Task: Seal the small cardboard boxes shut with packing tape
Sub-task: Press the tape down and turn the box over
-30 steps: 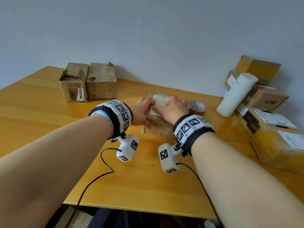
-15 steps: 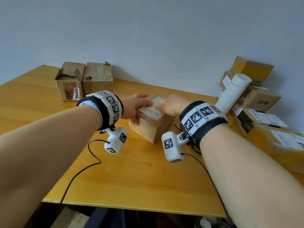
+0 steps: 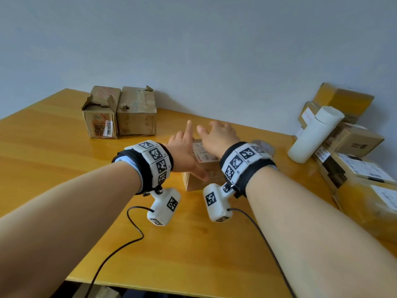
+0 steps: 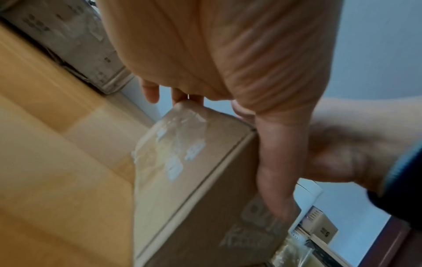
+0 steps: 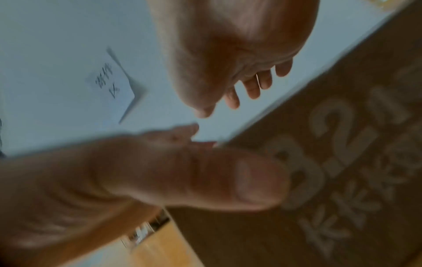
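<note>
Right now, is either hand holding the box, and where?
No grip. Left hand rests open on the small box, thumb on its near side; right hand hovers open above it.

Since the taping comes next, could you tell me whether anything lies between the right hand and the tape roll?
Nothing visible does. The tape roll lies on the table just right of the small cardboard box, partly hidden behind the right wrist. The right hand is open above the box; the white tube stands farther right.

- A yellow wooden table (image 3: 64, 168) stood against the wall.
- Two worn cardboard boxes (image 3: 120, 112) sat at its far left.
- A small cardboard box (image 3: 206, 177) sat mid-table.
- A white tube (image 3: 313, 134) and stacked parcels (image 3: 361, 168) lay right.
</note>
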{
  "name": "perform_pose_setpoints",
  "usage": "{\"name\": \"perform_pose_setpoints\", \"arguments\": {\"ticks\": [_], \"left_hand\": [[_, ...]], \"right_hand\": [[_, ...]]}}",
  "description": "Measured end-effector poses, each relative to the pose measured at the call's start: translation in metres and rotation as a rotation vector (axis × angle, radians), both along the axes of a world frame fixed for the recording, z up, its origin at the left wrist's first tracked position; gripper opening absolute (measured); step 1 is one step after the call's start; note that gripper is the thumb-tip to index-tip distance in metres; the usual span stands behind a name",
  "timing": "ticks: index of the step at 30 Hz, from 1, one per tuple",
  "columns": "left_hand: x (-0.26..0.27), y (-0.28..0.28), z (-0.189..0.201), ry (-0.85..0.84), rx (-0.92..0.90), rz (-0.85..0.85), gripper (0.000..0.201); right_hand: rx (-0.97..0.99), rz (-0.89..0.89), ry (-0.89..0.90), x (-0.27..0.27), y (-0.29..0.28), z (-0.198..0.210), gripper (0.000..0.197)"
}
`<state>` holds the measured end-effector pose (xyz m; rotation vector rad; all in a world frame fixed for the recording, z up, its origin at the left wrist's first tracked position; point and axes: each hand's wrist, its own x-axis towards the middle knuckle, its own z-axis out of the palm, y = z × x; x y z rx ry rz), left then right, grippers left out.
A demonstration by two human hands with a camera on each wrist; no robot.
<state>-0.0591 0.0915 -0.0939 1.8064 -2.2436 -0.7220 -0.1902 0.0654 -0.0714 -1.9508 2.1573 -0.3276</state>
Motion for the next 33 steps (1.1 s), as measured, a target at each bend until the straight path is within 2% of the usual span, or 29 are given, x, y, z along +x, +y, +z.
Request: {"name": "perform_pose_setpoints", "arguments": {"ticks": [6, 9, 13, 16, 22, 26, 28, 33], "left_hand": [[0.006, -0.012, -0.005, 0.034, 0.041, -0.079, 0.160], [0.008, -0.016, -0.004, 0.011, 0.063, -0.110, 0.159], [0.014, -0.023, -0.001, -0.043, 0.086, -0.127, 0.161], [0.012, -0.023, 0.002, -0.081, 0.091, -0.135, 0.158], [0.013, -0.027, 0.005, -0.146, 0.114, -0.151, 0.156], [0.011, -0.029, 0.005, -0.164, 0.139, -0.161, 0.155], [0.010, -0.027, 0.006, -0.169, 0.149, -0.167, 0.151], [0.000, -0.019, 0.006, -0.187, 0.084, -0.162, 0.130]], "right_hand": [[0.085, 0.038, 0.092, 0.015, -0.008, -0.032, 0.059], [0.128, 0.066, 0.148, 0.009, -0.013, -0.024, 0.054], [0.140, 0.026, 0.201, -0.016, -0.021, -0.023, 0.067], [0.172, 0.034, 0.238, -0.026, -0.014, -0.021, 0.058], [0.160, -0.009, 0.167, -0.046, -0.013, -0.017, 0.051], [0.106, -0.100, -0.035, -0.062, -0.021, -0.022, 0.077], [0.115, -0.143, -0.082, -0.069, -0.021, -0.027, 0.082], [0.150, -0.138, -0.095, -0.067, -0.012, -0.019, 0.071]]}}
